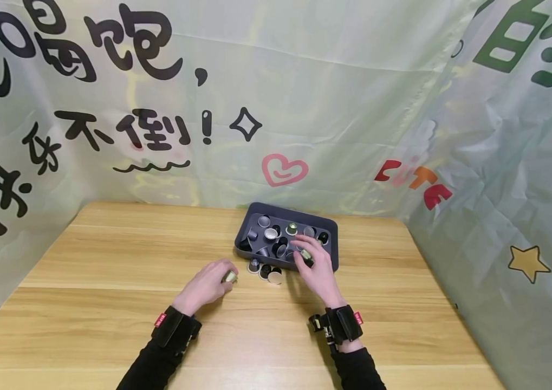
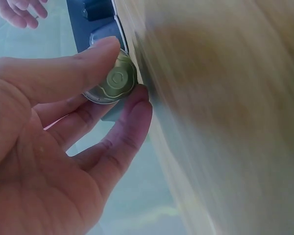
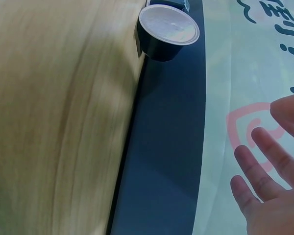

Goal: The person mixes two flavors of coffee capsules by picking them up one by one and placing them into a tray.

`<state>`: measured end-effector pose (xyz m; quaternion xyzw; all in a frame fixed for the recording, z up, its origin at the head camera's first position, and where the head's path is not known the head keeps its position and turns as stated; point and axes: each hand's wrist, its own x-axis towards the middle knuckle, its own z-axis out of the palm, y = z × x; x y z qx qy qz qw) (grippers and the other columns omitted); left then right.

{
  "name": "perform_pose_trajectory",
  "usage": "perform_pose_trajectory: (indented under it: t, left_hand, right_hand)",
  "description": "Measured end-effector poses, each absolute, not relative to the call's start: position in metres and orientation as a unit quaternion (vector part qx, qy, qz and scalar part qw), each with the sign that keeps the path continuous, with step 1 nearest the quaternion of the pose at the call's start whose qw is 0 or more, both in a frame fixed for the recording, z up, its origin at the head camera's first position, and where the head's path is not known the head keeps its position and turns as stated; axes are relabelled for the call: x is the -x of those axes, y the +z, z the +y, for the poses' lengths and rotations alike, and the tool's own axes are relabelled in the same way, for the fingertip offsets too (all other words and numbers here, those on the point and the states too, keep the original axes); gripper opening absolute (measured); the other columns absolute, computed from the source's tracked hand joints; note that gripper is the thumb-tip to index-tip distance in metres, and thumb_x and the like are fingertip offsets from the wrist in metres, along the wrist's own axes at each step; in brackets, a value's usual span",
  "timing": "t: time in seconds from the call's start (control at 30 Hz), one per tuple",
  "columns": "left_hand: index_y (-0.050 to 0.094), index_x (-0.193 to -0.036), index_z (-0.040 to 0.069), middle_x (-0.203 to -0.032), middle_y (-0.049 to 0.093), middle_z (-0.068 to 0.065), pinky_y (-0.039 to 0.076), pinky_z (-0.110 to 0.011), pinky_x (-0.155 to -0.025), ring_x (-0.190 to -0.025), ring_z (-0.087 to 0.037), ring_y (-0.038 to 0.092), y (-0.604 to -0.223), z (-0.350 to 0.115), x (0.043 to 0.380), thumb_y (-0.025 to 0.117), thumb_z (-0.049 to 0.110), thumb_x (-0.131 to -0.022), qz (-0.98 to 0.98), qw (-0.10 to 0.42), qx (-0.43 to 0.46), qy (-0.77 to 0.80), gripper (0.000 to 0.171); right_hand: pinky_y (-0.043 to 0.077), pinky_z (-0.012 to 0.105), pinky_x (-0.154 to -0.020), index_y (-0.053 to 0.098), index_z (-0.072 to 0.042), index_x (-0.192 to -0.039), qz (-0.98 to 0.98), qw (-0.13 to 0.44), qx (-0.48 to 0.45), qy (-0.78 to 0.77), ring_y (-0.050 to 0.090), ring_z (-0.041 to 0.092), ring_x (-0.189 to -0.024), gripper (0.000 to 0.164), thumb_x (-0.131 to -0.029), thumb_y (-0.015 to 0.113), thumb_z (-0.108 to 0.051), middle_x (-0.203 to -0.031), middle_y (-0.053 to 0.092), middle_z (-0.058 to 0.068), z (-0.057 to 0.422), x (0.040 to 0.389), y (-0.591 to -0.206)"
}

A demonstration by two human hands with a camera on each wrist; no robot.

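Note:
My left hand pinches a gold-green coffee capsule between thumb and fingertips, just above the table and left of the tray. A dark grey rectangular tray holds several coffee capsules, some lid up, some tipped over. My right hand hovers over the tray's front right part, fingers spread and slightly bent. In the right wrist view no capsule shows between its visible fingers. A green capsule appears beside that thumb in the head view, partly hidden.
Outside the tray's front wall a few capsules lie on the wooden table, among them a dark one with a pale lid. A printed cloth hangs behind and beside the table.

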<state>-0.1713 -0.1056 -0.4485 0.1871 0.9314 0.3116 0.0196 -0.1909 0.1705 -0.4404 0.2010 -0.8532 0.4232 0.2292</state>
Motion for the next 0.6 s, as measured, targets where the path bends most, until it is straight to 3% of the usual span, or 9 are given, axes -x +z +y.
perform_pose_trajectory:
  t: [0.6]
  left_hand:
    - [0.068,-0.113,0.003,-0.115,0.07,-0.015,0.059,-0.043,-0.088,-0.101,-0.026,0.066,-0.4482,-0.1062,0.1741,0.07,0.007,-0.091,0.923,0.015,-0.173,0.343,0.022]
  right_hand:
    - [0.042,0.055,-0.114,0.072,-0.003,-0.116,-0.858,0.203,-0.201,0.427,0.059,0.035,-0.128,0.024,-0.093,0.066,-0.003,-0.132,0.066,0.015,0.171,0.19,-0.4402]
